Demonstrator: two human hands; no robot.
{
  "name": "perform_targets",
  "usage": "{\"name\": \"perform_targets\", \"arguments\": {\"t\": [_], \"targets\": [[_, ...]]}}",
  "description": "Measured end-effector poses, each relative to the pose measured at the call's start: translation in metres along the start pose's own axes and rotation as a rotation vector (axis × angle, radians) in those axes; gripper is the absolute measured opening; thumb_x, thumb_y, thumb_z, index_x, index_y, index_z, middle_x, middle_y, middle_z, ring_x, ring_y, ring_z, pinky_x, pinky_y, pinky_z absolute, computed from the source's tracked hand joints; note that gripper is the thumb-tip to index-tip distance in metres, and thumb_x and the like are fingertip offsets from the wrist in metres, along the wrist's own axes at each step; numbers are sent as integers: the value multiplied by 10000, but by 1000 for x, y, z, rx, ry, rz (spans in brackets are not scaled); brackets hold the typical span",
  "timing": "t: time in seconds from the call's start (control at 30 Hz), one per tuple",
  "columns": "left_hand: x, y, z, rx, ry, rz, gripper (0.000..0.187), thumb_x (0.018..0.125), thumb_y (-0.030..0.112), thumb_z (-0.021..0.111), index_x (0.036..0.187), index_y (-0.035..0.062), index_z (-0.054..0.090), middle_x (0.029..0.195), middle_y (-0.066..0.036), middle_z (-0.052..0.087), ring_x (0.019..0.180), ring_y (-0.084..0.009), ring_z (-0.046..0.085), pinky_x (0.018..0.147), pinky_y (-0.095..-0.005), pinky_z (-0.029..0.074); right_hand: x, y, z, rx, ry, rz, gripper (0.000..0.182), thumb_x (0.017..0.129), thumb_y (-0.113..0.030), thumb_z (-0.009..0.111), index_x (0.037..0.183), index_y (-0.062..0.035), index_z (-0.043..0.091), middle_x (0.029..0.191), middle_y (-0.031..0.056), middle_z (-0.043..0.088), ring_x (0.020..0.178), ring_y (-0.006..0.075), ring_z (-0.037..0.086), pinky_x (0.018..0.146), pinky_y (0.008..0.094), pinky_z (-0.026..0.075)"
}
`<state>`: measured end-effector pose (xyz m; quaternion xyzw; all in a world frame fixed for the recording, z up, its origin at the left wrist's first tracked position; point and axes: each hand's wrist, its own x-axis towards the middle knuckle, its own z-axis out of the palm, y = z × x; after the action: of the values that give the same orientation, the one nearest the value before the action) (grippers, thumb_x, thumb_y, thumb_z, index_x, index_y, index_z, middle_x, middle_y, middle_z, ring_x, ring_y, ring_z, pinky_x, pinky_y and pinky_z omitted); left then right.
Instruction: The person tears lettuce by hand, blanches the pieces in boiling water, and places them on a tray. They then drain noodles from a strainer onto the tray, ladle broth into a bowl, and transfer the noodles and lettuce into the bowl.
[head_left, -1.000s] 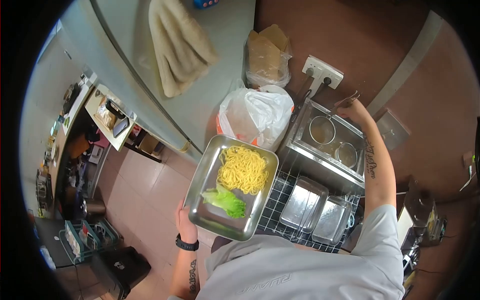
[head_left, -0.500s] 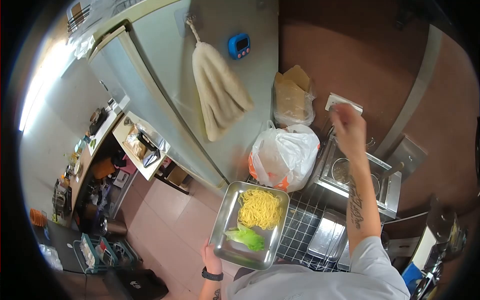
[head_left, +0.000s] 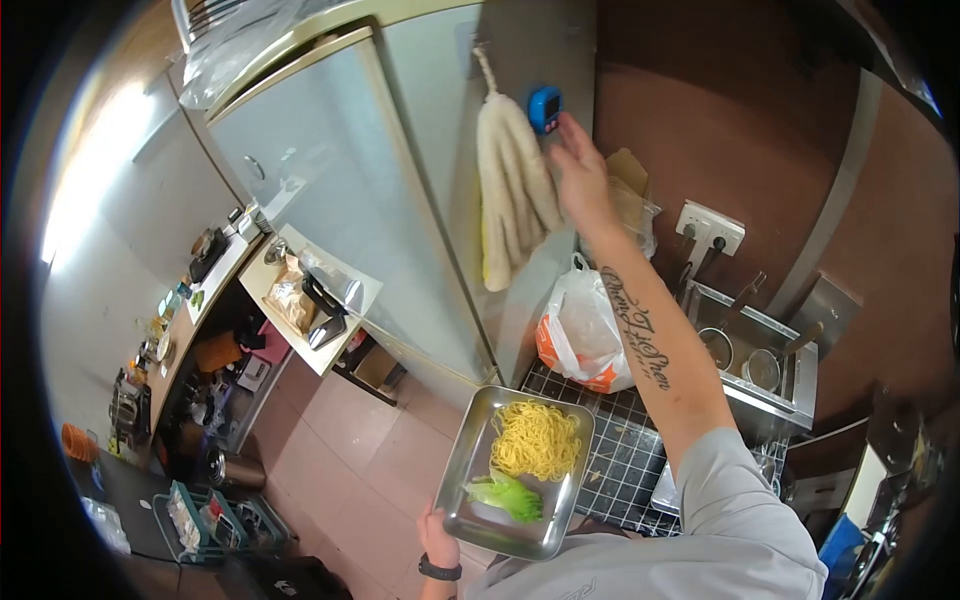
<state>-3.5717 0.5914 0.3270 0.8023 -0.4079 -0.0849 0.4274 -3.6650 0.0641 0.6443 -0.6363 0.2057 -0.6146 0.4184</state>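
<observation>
My left hand (head_left: 437, 540) grips the near left edge of a metal tray (head_left: 462, 465), thumb at the rim. Yellow noodles (head_left: 537, 440) lie on the tray, with a green lettuce leaf (head_left: 508, 496) beside them. Up at the fridge's side, my right hand (head_left: 582, 172) reaches to a blue digital timer (head_left: 545, 108), its fingertips right at the timer's lower edge. The fingers of this hand are stretched and somewhat apart, holding nothing. Just left of it hangs a cream towel (head_left: 512, 190).
A white plastic bag (head_left: 585, 325) sits below my right forearm on a wire rack (head_left: 620, 475). Right of it stands a noodle boiler (head_left: 790, 390) with baskets. A wall socket (head_left: 712, 226) holds a black plug. A fridge (head_left: 320, 180) rises ahead; pink tiles (head_left: 340, 455) cover the floor.
My right hand has moved left from the wall socket to the blue timer. The view has shifted, while my left hand still holds the tray with noodles and lettuce.
</observation>
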Motion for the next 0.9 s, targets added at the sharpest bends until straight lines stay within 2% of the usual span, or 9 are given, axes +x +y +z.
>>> {"name": "perform_targets", "arguments": {"t": [0.2,0.27,0.37,0.43,0.5,0.63,0.67,0.77,0.9], "targets": [[1,42,-28,48,73,-81,313,942,101,475,1205,-44,564,1262,-242,555,1128,-331,537,992,-397,415,-1,26,-21,547,109,26,569,941,-44,481,1472,30,291,1513,164,354,1401,238,333,1173,350,223],[11,59,-35,-732,42,-484,380,943,156,455,1231,-76,544,1172,-184,609,1069,-242,562,955,-341,431,-29,-6,-13,393,172,-35,543,964,-79,494,1458,41,301,1487,171,382,1394,255,343,1167,375,261],[9,83,-46,-545,205,-580,435,934,194,431,1236,-102,537,1090,-134,632,1004,-174,566,906,-285,437,-56,-16,-12,291,152,-57,488,975,-79,491,1422,52,345,1467,177,401,1388,259,356,1159,380,281],[11,61,-50,-635,293,-575,416,927,182,428,1209,-95,556,1092,-134,638,987,-173,568,882,-274,440,-82,-22,-16,-322,72,-248,486,989,-149,446,1424,41,345,1470,169,397,1377,256,372,1146,393,305],[17,55,-50,-646,360,-596,410,924,180,424,1196,-93,564,1092,-134,636,971,-171,567,871,-276,441,-117,-27,-5,119,133,-265,443,992,-205,433,1344,65,430,1423,205,431,1369,317,376,1124,464,321],[22,-8,-62,-527,444,-531,421,907,202,431,1168,-96,575,1041,-127,638,927,-159,561,833,-279,441,-221,-6,31,115,-322,-229,412,982,-322,429,1090,45,582,1143,223,592,1116,369,545,1065,510,342],[25,-33,-67,-592,531,-527,432,901,211,435,1167,-100,573,1020,-124,640,921,-155,561,825,-277,440,-248,-9,63,80,-432,-95,405,979,-374,486,1061,14,569,1059,176,602,989,278,560,941,424,425],[63,-54,-124,-758,482,-605,450,904,213,439,1195,-106,564,1010,-119,646,919,-156,567,827,-272,442,-306,5,135,-1,-707,212,169,914,-115,537,866,19,628,927,128,631,879,206,596,797,322,485],[113,-120,-192,-625,578,-677,441,916,198,430,1206,-108,558,1014,-118,645,924,-154,565,827,-271,444,-358,36,237,-48,-817,429,110,873,-79,607,844,15,656,847,91,659,752,181,627,695,293,499]]}}
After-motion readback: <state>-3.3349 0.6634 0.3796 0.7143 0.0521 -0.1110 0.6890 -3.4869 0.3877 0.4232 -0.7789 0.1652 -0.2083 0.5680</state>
